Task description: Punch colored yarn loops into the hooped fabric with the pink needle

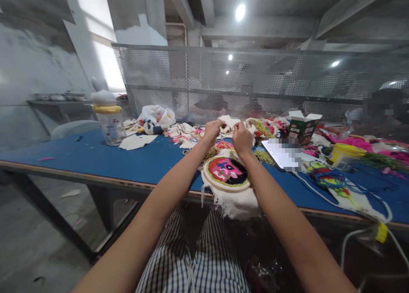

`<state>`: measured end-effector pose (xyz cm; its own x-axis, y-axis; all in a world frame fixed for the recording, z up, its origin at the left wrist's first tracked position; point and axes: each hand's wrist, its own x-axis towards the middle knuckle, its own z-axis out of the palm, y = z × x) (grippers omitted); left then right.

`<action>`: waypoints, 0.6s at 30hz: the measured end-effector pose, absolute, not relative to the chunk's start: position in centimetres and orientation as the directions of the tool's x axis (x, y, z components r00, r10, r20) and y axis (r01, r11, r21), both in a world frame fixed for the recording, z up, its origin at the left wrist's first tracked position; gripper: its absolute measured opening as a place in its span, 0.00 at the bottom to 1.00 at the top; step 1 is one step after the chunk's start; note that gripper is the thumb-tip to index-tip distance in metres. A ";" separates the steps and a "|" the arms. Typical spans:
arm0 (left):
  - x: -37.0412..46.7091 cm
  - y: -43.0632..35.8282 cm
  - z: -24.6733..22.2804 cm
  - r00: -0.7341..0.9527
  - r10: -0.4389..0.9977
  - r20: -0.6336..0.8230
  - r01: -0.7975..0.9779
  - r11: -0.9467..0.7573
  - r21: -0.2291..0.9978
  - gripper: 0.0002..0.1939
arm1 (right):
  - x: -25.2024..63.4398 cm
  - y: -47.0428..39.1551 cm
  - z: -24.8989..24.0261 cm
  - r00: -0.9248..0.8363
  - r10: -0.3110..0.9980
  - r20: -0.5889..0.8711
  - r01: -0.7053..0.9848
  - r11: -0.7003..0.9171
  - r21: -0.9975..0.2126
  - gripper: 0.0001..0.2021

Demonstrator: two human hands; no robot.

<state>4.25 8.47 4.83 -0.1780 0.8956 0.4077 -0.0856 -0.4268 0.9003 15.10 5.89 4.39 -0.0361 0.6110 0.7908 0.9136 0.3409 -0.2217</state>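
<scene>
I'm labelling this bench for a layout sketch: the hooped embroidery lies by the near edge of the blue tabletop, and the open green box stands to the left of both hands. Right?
Not quite: the head view shows the open green box to the right of both hands, beyond the right hand.

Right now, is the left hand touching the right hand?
Apart: the head view shows a gap between the left hand and the right hand, with pale cloth visible between them.

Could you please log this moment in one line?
left hand: curled | right hand: curled | anything held: unclear | pale round embroidery hoop: at near edge of blue table
</scene>
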 end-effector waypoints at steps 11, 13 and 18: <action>1.4 10.5 3.8 -0.080 0.911 0.405 0.372 -0.349 0.860 0.15 | 16.9 6.6 4.7 -0.104 0.604 0.790 0.922 0.357 -0.152 0.11; 0.9 10.9 3.0 -0.027 0.900 0.434 0.480 -0.369 0.795 0.15 | 17.1 6.8 4.6 -0.124 0.594 0.795 0.918 0.373 -0.135 0.12; 1.7 11.5 1.0 0.199 0.867 0.457 0.638 -0.469 0.611 0.15 | 17.4 7.4 4.4 -0.110 0.556 0.824 0.914 0.382 -0.135 0.14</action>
